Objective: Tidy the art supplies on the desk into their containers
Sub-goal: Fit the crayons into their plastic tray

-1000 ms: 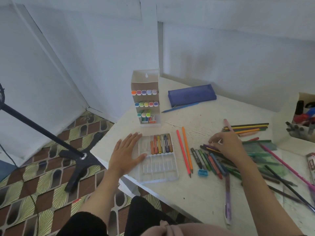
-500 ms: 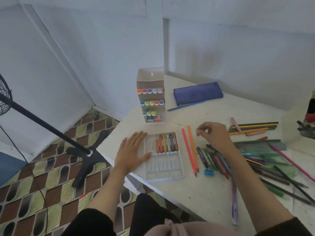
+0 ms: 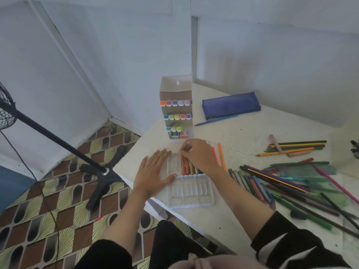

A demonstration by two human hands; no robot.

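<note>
- Our left hand [image 3: 153, 172] lies flat, palm down, fingers straight and spread, forearm bare.
- Our right hand [image 3: 200, 155] arches just beside it, fingers curled, fingertips [image 3: 183, 150] pinching the orange crayon [image 3: 182, 166] at its top.

No text, label, brand or number can be read anywhere in view.

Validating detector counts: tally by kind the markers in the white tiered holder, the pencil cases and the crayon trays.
Capped markers in white tiered holder: 13
Blue fabric pencil case: 1
Clear plastic crayon tray: 1
Total: 15
</note>
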